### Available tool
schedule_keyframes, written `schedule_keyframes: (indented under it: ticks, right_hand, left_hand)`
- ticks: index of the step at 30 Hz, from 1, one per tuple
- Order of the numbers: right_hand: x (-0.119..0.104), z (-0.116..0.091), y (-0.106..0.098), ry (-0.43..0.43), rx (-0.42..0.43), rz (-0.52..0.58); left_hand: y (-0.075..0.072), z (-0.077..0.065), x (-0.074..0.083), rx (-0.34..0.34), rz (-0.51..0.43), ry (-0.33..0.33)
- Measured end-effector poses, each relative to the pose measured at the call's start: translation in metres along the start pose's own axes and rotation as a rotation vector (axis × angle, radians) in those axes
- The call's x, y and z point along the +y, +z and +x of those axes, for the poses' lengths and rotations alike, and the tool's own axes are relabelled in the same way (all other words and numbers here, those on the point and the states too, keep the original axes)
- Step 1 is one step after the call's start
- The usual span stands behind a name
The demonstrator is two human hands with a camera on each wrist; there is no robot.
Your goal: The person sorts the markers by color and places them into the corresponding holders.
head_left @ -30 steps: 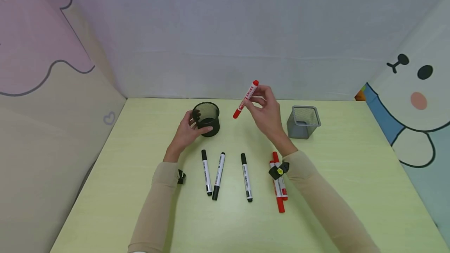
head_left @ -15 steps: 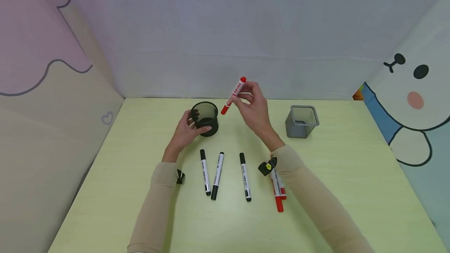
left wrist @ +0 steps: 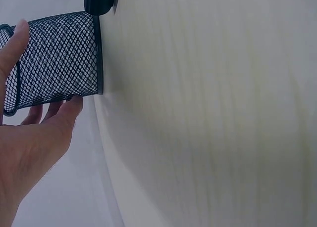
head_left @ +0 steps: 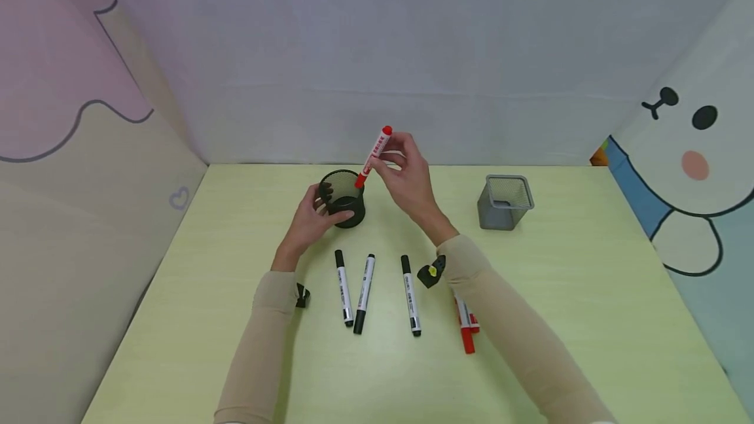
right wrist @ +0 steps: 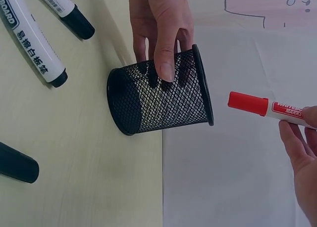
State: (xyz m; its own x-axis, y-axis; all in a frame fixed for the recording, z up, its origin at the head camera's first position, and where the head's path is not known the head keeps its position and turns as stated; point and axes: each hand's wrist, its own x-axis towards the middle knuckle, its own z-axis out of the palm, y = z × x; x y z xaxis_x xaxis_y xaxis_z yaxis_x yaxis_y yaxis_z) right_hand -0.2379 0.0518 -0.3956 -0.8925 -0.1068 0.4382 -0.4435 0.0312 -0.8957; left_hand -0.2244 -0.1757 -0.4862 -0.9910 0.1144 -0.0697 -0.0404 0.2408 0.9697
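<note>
A round black mesh pen cup [head_left: 349,205] stands upright toward the back of the table. My left hand [head_left: 309,224] holds it from the left, thumb on its near side and fingers around behind, as the left wrist view also shows. Between the thumb and fingers of my right hand [head_left: 408,179] is a red-and-white whiteboard marker [head_left: 374,153], tilted with one red end down. In the right wrist view that red end [right wrist: 247,103] is just above the cup's rim and apart from it. No pens are visible inside the mesh cup [right wrist: 171,101].
Black-ended whiteboard markers [head_left: 344,288], [head_left: 364,293] and a separate black-ended marker [head_left: 411,296] lie in front of the cup. Red markers [head_left: 467,339] lie partly under my right forearm in view. A square grey mesh holder [head_left: 504,203] stands at right, before a white backdrop [head_left: 377,64].
My right hand has moved left with the red marker, from right of the mesh cup to over its rim. My left hand stays on the cup.
</note>
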Motion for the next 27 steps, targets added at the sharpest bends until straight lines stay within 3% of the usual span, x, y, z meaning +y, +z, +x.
schedule_keyframes:
  ticks: [12,27]
  right_hand:
    - [0.016,0.002,0.014,-0.016,-0.075,-0.037]
    - [0.024,0.002,0.027,0.028,-0.258,-0.231]
  left_hand:
    - [0.000,0.001,0.001,-0.010,-0.004,-0.004]
    - [0.001,0.001,0.001,-0.006,-0.003,-0.008]
